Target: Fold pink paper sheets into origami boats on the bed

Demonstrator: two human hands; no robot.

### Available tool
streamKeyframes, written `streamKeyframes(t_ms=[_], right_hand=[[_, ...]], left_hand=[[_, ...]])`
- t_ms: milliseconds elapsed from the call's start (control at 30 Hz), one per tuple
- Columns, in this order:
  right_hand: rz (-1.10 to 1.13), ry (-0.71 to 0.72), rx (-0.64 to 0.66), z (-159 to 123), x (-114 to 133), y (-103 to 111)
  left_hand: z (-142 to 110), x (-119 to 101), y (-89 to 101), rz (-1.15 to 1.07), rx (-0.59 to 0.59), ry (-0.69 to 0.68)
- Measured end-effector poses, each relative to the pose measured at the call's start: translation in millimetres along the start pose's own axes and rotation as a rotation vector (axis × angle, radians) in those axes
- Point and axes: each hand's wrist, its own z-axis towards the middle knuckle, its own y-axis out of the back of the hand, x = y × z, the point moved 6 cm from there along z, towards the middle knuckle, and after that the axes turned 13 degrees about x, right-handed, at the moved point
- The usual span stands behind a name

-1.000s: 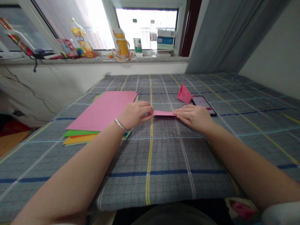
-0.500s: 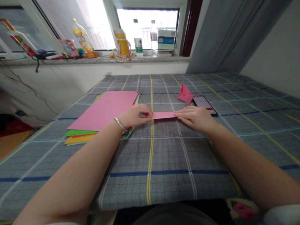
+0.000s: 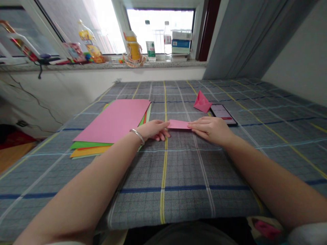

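Note:
A narrow folded strip of pink paper [image 3: 178, 125] stretches between my two hands, close above the checked cloth. My left hand [image 3: 155, 129], with a silver bangle at the wrist, pinches the strip's left end between thumb and fingers. At the other end, my right hand [image 3: 209, 129] has its fingers pressed together on the paper. A pink folded-paper boat [image 3: 202, 102] stands just beyond my right hand. Beside it lies a phone [image 3: 223, 114] with its screen lit, partly hidden by that hand.
A stack of coloured paper [image 3: 112, 120], pink on top, lies left of my left hand. The grey checked cloth [image 3: 184, 170] covers the surface. Along the windowsill [image 3: 107, 65] stand bottles, a yellow flask [image 3: 133, 47] and a box [image 3: 181, 43].
My left hand has turned over, its lower fingers now spread below the strip. The strip's left end is slightly raised and shows more of its face. My right hand has shifted slightly left.

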Motion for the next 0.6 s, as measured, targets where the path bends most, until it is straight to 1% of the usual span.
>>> streamKeyframes(t_ms=[67,133,200,300,433,533,600], right_hand=[[-0.011,-0.003,-0.003,1,1,0],[-0.039,-0.010,-0.002,1,0,-1],[-0.089,-0.036,0.007,1,-4,-3],[-0.171,-0.127,0.012,-2,-14,-5],[-0.236,-0.202,0.018,-5,-24,-5],[-0.228,-0.224,0.041,-6,-27,-5],[-0.217,-0.273,0.045,-6,-30,-5]], left_hand=[[3,-1,-6.3,-0.132,-0.023,-0.017],[6,-2,-7.7,-0.200,-0.053,-0.061],[7,-3,-4.0,-0.200,-0.094,-0.095],[7,-2,4.8,-0.165,-0.136,-0.101],[6,2,12.6,-0.174,-0.096,-0.087],[6,7,17.6,-0.140,-0.081,-0.074],[7,9,19.1,-0.114,-0.064,-0.088]])
